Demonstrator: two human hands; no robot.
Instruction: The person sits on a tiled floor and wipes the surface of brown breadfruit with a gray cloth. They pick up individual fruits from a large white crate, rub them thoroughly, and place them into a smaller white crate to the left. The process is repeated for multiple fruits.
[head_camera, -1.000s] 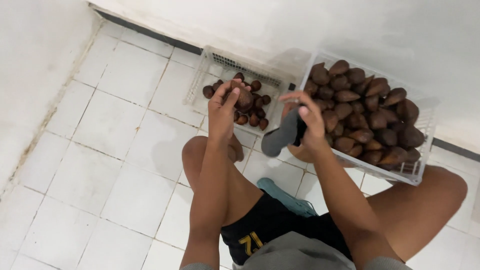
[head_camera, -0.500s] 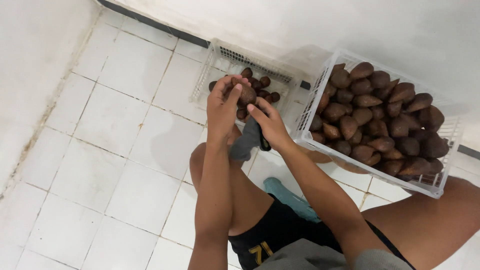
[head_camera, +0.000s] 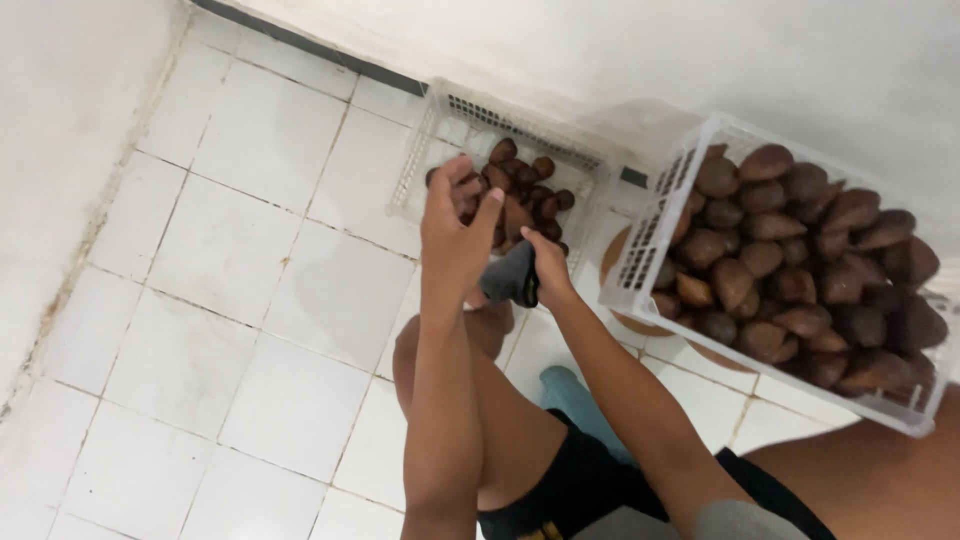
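Note:
My left hand (head_camera: 452, 232) is raised over my left knee, its fingers closed round a brown scaly fruit (head_camera: 468, 197) that is mostly hidden by them. Just to its right, my right hand (head_camera: 548, 274) grips a dark grey cloth-like thing (head_camera: 510, 276), held close against the left hand. Directly behind both hands lies a low white plastic basket (head_camera: 432, 128) with several of the same brown fruits (head_camera: 530, 185) heaped in its right part. A taller white crate (head_camera: 650, 240) at the right is filled with larger brown fruits (head_camera: 790, 270).
I sit on a white tiled floor (head_camera: 250, 290) with bare knees drawn up. A white wall (head_camera: 60, 120) runs along the left and another behind the baskets. A teal object (head_camera: 570, 395) lies on the floor between my legs. The crate rests on a round brown base (head_camera: 625, 322).
My right hand has carried the grey thing leftward from in front of the crate to beside my left hand. The left hand has stayed in front of the low basket.

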